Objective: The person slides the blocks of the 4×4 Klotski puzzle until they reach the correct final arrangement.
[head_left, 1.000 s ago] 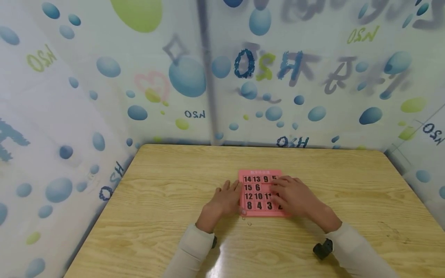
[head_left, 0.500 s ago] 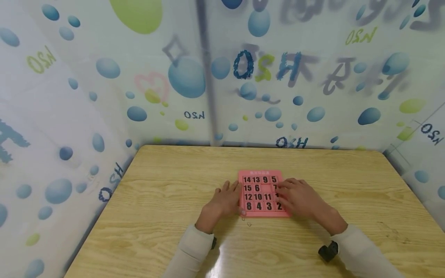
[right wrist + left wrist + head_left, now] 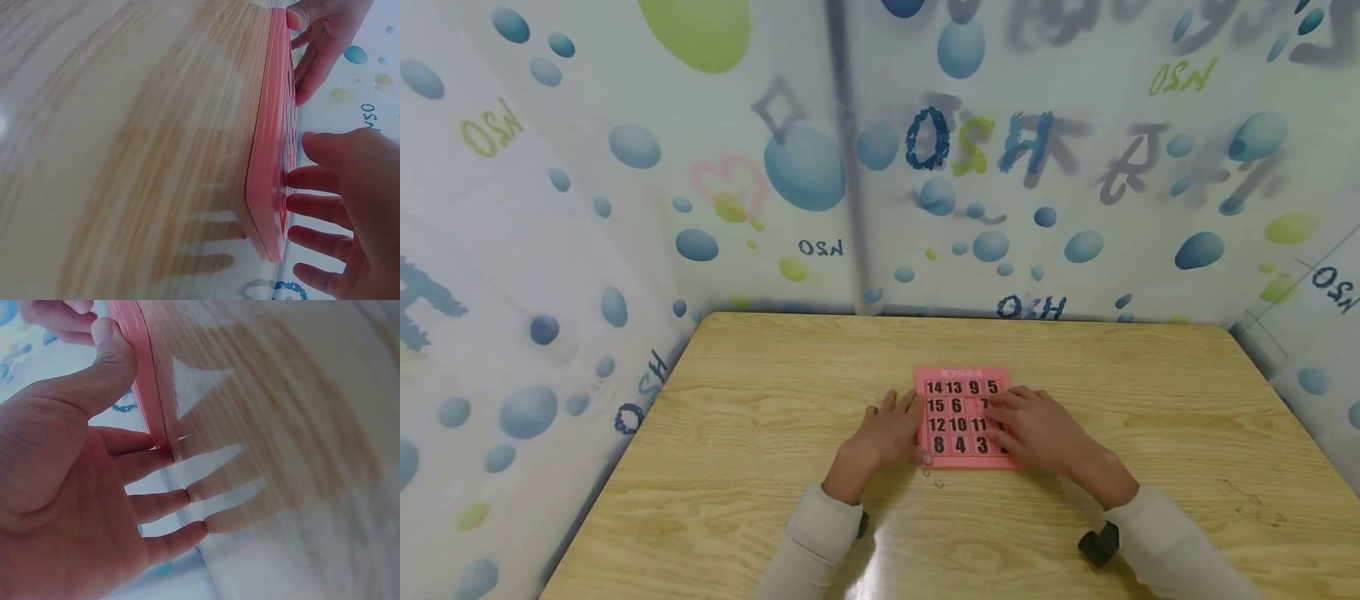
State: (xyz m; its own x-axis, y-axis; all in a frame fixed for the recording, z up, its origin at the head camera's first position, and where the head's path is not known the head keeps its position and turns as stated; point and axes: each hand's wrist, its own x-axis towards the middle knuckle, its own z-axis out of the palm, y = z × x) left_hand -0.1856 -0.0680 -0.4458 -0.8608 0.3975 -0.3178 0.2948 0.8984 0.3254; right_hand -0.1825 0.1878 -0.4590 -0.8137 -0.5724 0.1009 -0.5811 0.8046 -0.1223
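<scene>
A pink number slide puzzle lies flat on the table, with black-numbered tiles in a grid. In the head view, my left hand rests along its left side, fingers extended. The left wrist view shows that thumb against the puzzle's edge and the fingertips reaching down to the tabletop. My right hand reaches over the right side, its fingertips on or just above the tiles; contact is unclear. Those fingers hide part of the right column. In the second row, a bare slot shows right of the 6, with the 7 tile partly visible beside the fingertips.
The wooden table extends around the puzzle. A wall covering with printed bubbles and lettering stands behind and beside it. A dark wrist device sits at the right cuff.
My right hand drew back rightward, uncovering more tiles, then returned a little leftward over the right column. The 7 now appears slightly farther left. My left hand and the puzzle frame stay put.
</scene>
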